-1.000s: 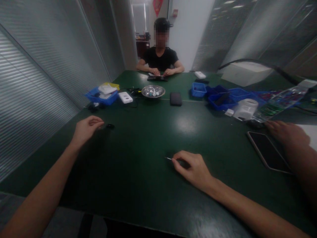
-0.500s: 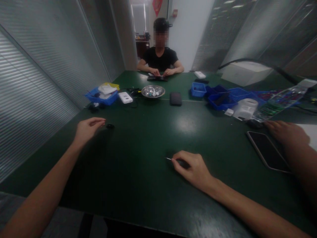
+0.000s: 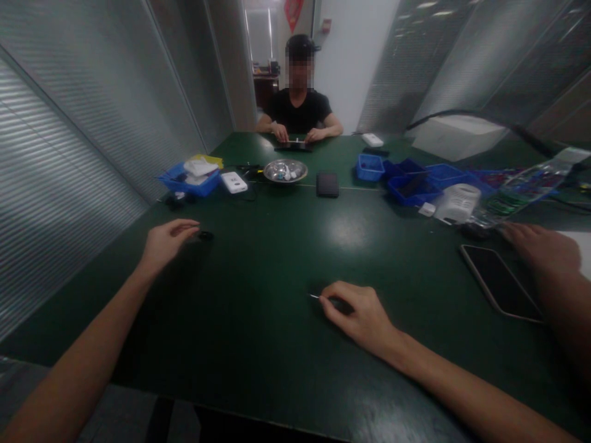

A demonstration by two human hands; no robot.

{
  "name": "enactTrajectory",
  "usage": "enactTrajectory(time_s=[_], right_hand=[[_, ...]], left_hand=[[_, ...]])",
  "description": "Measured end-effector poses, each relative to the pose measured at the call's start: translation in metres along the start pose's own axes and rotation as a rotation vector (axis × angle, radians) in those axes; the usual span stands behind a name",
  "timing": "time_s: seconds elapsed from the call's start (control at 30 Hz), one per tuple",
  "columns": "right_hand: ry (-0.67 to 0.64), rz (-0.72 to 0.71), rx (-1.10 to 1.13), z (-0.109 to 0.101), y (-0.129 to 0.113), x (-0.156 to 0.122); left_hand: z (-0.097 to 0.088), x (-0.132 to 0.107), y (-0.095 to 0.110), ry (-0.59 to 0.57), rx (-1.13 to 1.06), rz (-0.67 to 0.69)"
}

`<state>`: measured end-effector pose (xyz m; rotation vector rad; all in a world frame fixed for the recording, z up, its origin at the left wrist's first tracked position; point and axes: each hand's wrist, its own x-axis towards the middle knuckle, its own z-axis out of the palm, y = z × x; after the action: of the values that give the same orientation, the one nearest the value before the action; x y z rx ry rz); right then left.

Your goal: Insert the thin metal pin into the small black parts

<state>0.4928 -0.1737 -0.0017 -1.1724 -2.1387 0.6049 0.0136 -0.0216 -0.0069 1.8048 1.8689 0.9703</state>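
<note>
Left hand (image 3: 166, 243), its fingers' hold unclear, has edged nearer a small black object (image 3: 207, 235); right hand (image 3: 367, 314) pinches a thin silvery sliver (image 3: 314, 296).

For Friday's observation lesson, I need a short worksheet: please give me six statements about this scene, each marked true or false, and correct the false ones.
1. The right hand holds a thin shiny object. True.
2. The phone lies nearer the right hand than the left hand. True.
3. The left hand grips a bottle. False: it is at a small black object; whether it touches is unclear.
4. The bowl is left of the flat black square. True.
5. Nobody sits opposite. False: a person sits there, in black.
6. The phone's screen is lit. False: it is dark.
</note>
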Motion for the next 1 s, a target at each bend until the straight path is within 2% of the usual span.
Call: enactTrajectory(time_s=[0.1,0.2,0.3,0.43,0.63,1.0], right_hand=[[0.003,-0.003,-0.004,0.000,0.000,-0.001],[0.008,-0.007,-0.003,0.000,0.000,-0.001],[0.007,-0.010,-0.004,0.000,0.001,-0.001],[0.006,-0.022,-0.017,-0.001,0.001,-0.001],[0.000,-0.025,-0.009,-0.001,0.001,-0.001],[0.005,-0.020,-0.013,0.002,0.004,-0.003]], left_hand=[[0.004,0.000,0.000,-0.005,0.048,0.094],[0.009,0.001,0.001,-0.072,0.022,0.139],[0.012,0.002,0.000,-0.147,0.040,0.077],[0.011,0.003,-0.001,-0.181,0.058,-0.001],[0.008,0.001,0.004,-0.190,0.064,0.039],[0.006,0.001,0.006,-0.223,0.032,0.029]])
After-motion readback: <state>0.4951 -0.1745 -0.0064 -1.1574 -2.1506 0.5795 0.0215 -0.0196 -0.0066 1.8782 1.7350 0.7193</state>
